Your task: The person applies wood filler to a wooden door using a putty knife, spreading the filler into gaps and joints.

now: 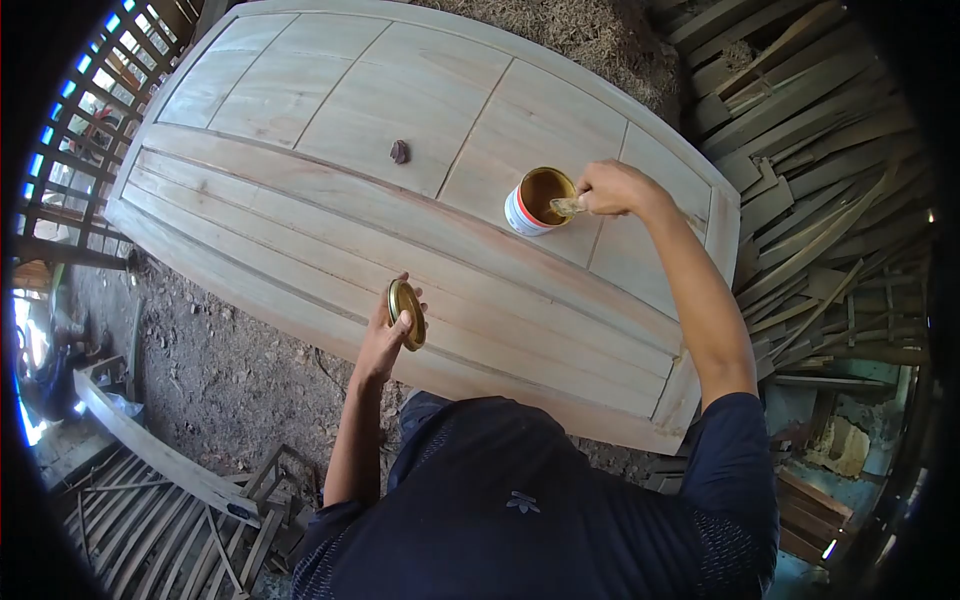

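Observation:
My left hand (385, 335) grips a round, gold-coloured can lid (407, 314), tilted on edge above the near part of a wooden door panel (330, 240). Over on the right, my right hand (615, 188) is closed around a small, pale, flat scraper (566, 206), its end at the mouth of an open can (519, 212). Brownish paste or liquid shows inside the can, which has a white, blue and red label and stands on the panel. The scraper's exact kind is hard to make out.
A dark crumpled lump (400, 151) lies on the panel, left of the can. Stacked wooden slats (800, 190) line the right side. Wood shavings (590, 50) are heaped beyond the far edge. More slats (165, 520) and a curved board (165, 455) lie at lower left.

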Motion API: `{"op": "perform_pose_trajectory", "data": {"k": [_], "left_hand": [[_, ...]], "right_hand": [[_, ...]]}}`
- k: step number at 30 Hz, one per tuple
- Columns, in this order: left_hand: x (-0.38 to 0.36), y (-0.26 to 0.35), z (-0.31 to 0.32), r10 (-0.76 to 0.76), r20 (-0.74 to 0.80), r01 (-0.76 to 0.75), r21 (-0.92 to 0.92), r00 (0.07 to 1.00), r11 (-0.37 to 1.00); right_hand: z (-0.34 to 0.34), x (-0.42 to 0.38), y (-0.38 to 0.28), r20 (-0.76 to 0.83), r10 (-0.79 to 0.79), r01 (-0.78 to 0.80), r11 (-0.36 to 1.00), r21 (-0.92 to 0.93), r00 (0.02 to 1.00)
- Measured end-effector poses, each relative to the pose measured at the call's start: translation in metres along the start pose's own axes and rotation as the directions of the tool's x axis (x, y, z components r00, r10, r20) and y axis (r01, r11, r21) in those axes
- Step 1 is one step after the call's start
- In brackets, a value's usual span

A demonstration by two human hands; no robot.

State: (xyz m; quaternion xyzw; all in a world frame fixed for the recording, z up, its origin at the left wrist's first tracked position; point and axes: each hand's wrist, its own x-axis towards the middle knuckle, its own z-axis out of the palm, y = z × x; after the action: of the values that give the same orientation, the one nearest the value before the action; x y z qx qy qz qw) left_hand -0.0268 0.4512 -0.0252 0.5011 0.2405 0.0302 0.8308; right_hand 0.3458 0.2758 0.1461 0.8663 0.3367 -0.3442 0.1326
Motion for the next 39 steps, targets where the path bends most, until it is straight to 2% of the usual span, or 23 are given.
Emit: {"op": "perform_pose_trajectory", "data": {"k": [1, 3, 4, 6, 7, 9, 12, 15, 17, 19, 23, 25, 26, 28, 29, 31, 32, 34, 35, 37, 38, 39], "left_hand": [[0.001, 0.000, -0.001, -0.001, 0.000, 0.001, 0.002, 1.000, 1.000], [0.000, -0.001, -0.001, -0.019, 0.017, 0.019, 0.013, 1.000, 1.000], [-0.001, -0.002, -0.001, -0.021, 0.013, 0.021, 0.014, 1.000, 1.000], [-0.003, -0.004, -0.001, -0.022, 0.028, 0.022, 0.016, 0.999, 1.000], [-0.004, -0.003, -0.001, -0.022, 0.023, 0.022, 0.018, 0.999, 1.000], [-0.004, -0.003, 0.001, -0.031, 0.030, 0.030, 0.027, 0.999, 0.999], [-0.004, -0.006, 0.002, -0.035, 0.035, 0.034, 0.034, 0.999, 0.999], [-0.003, -0.008, 0.003, -0.049, 0.042, 0.047, 0.043, 0.998, 0.998], [-0.004, -0.007, 0.004, -0.050, 0.044, 0.047, 0.050, 0.998, 0.998], [-0.005, -0.006, 0.005, -0.048, 0.046, 0.045, 0.056, 0.998, 0.997], [-0.005, -0.007, 0.006, -0.049, 0.057, 0.045, 0.059, 0.997, 0.997], [-0.006, -0.009, 0.006, -0.042, 0.061, 0.038, 0.060, 0.997, 0.997], [-0.006, -0.010, 0.006, -0.045, 0.060, 0.041, 0.069, 0.997, 0.997], [-0.007, -0.010, 0.007, -0.048, 0.060, 0.044, 0.080, 0.997, 0.996], [-0.007, -0.010, 0.009, -0.061, 0.057, 0.055, 0.101, 0.997, 0.993], [-0.005, -0.009, 0.011, -0.068, 0.057, 0.061, 0.126, 0.996, 0.990], [-0.004, -0.009, 0.013, -0.073, 0.062, 0.064, 0.141, 0.995, 0.988], [0.002, -0.005, 0.020, -0.072, 0.073, 0.060, 0.161, 0.995, 0.985], [0.008, -0.005, 0.027, -0.055, 0.063, 0.038, 0.234, 0.997, 0.971], [0.026, -0.001, 0.044, -0.028, 0.063, 0.007, 0.312, 0.998, 0.950], [0.040, -0.001, 0.054, 0.090, 0.064, -0.110, 0.497, 0.994, 0.861], [0.054, 0.002, 0.066, 0.207, 0.089, -0.213, 0.659, 0.974, 0.722]], "right_hand": [[0.002, -0.002, 0.007, 0.001, -0.001, 0.001, 1.000, 0.002, 1.000], [0.009, -0.006, 0.028, 0.021, -0.028, 0.018, 0.927, 0.375, 0.999], [0.013, -0.009, 0.034, 0.023, -0.032, 0.021, 0.926, 0.376, 0.999], [0.027, -0.018, 0.044, -0.072, -0.022, 0.057, 0.845, 0.532, 0.997], [0.038, -0.018, 0.053, -0.072, -0.027, 0.061, 0.844, 0.533, 0.997], [0.063, -0.016, 0.067, -0.230, -0.044, 0.182, 0.763, 0.621, 0.972], [0.087, -0.023, 0.071, -0.321, -0.020, 0.245, 0.691, 0.680, 0.947], [0.105, -0.023, 0.071, -0.401, 0.005, 0.271, 0.729, 0.628, 0.916], [0.117, -0.021, 0.068, -0.437, 0.005, 0.314, 0.688, 0.654, 0.900], [0.125, -0.020, 0.064, -0.613, -0.015, 0.439, 0.711, 0.549, 0.790], [0.133, -0.022, 0.049, -0.672, 0.033, 0.417, 0.762, 0.495, 0.740], [0.143, -0.017, 0.044, -0.875, -0.028, 0.453, 0.863, 0.223, 0.484], [0.147, -0.013, 0.042, -0.875, -0.030, 0.454, 0.863, 0.221, 0.483], [0.154, -0.007, 0.038, -0.972, -0.072, 0.405, 0.914, 0.025, 0.223], [0.158, -0.004, 0.036, -0.972, -0.072, 0.404, 0.914, 0.025, 0.222], [0.161, -0.001, 0.031, -0.997, -0.057, 0.428, 0.903, -0.030, 0.050], [0.163, 0.000, 0.028, -0.997, -0.056, 0.426, 0.904, -0.032, 0.045], [0.167, 0.000, 0.023, -0.997, 0.080, 0.503, 0.861, 0.078, 0.017], [0.170, -0.004, 0.021, -0.996, 0.084, 0.500, 0.862, 0.077, 0.008], [0.170, -0.015, 0.015, -0.914, 0.305, 0.631, 0.661, 0.406, 0.268], [0.170, -0.017, 0.014, -0.915, 0.311, 0.632, 0.663, 0.402, 0.257], [0.172, -0.016, 0.014, -0.833, 0.346, 0.778, 0.325, 0.537, 0.431]]}}
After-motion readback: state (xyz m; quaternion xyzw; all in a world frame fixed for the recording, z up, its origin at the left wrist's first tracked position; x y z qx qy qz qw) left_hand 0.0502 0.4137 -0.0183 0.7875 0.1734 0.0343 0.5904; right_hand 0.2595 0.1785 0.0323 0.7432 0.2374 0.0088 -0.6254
